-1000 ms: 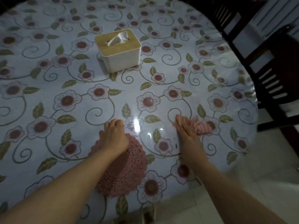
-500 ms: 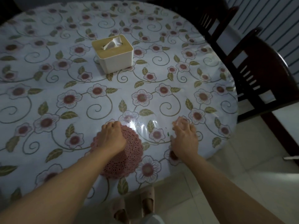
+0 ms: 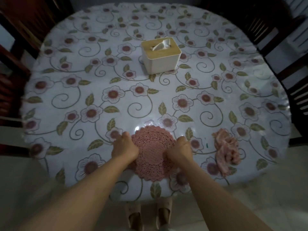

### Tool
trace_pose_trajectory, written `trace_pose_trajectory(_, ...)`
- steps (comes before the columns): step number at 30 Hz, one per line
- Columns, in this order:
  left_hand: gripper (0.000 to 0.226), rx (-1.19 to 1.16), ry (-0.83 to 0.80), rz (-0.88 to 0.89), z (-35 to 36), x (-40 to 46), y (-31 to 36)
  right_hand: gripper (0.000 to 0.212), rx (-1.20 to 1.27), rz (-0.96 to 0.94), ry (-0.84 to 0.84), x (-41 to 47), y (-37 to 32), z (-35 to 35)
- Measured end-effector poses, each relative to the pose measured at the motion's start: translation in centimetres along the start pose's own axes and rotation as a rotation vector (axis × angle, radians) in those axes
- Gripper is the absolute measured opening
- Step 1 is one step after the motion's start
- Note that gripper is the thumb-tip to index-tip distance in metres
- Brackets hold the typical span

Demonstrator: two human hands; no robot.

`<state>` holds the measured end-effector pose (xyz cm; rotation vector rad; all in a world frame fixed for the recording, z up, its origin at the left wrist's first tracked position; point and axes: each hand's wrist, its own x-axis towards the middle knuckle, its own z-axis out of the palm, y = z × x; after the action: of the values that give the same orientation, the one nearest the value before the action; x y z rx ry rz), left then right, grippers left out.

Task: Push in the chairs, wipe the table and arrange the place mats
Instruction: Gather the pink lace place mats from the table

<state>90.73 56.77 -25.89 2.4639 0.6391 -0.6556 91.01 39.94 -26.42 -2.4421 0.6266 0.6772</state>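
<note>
I see my left hand [image 3: 125, 148] | and right hand [image 3: 180, 150] gripping the pink mat [image 3: 152, 152] edges | cloth [image 3: 225, 151] lies right of mat | tissue box [image 3: 160, 55] far behind mat

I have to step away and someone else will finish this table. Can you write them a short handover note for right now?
Left hand: resting on the left edge of the pink crocheted place mat, fingers curled.
Right hand: on the mat's right edge, same way.
The mat lies flat near the table's close edge. The pink cloth lies crumpled to its right, not held. A tissue box stands mid-table.
Done: chairs look close around the table; whether wiping is finished cannot be told.
Left: settle this mat; only one mat is in view.
</note>
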Motion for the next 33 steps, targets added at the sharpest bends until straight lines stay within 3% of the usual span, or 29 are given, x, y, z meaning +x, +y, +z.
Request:
trace_pose_trajectory(3,0.046,-0.02,-0.045,-0.031,0.1,0.4,-0.5,0.057,0.12,0.119,-0.062,1.0,-0.3,-0.3)
trace_pose_trajectory(5,0.044,-0.005,-0.059,-0.025,0.2,0.6,-0.7,0.042,0.141,0.136,-0.118,1.1,-0.6,-0.3)
trace_pose_trajectory(8,0.046,0.015,-0.082,-0.013,0.3,0.5,-1.0,0.035,0.136,0.133,-0.119,1.0,-0.5,0.2)
trace_pose_trajectory(14,0.046,-0.105,-0.147,0.059,-0.7,0.2,-1.8,0.029,0.11,-0.1,-0.045,-0.6,-1.3,0.0)
trace_pose_trajectory(20,0.061,-0.281,-0.233,0.045,-3.3,-0.7,-2.6,0.02,0.109,-0.347,-0.053,-1.3,-4.8,-2.6)
trace_pose_trajectory(28,0.066,-0.446,-0.083,-0.097,-8.2,-3.3,-3.3,0.022,0.339,-0.526,-0.267,-3.0,-10.2,-6.2)
trace_pose_trajectory(33,0.055,-0.734,0.059,-0.189,-11.0,-4.1,-4.7,0.025,0.401,-0.601,-0.395,-3.9,-12.8,-6.7)
